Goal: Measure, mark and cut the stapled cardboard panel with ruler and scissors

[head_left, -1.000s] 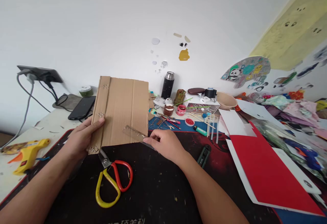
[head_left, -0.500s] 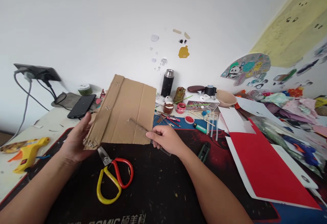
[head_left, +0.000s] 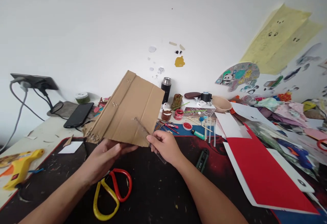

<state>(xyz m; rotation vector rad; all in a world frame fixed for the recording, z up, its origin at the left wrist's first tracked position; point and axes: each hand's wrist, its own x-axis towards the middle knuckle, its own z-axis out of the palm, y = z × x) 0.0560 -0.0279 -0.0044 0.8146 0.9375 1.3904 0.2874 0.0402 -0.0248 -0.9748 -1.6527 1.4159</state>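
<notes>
Head view: the cardboard panel (head_left: 131, 109) tilts above my left hand (head_left: 108, 154), which props its lower edge; with fingers partly hidden, I cannot tell how far they close. My right hand (head_left: 163, 145) pinches a clear ruler (head_left: 142, 127), slanting before the panel's face. Scissors (head_left: 114, 185) lie below my left hand, a green cutter (head_left: 202, 161) beyond my right.

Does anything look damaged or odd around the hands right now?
Yes: the cardboard looks ragged at its lower-left corner, where rough bits bunch up, unlike its straighter right edge. Small pale specks also dot the dark mat.
</notes>
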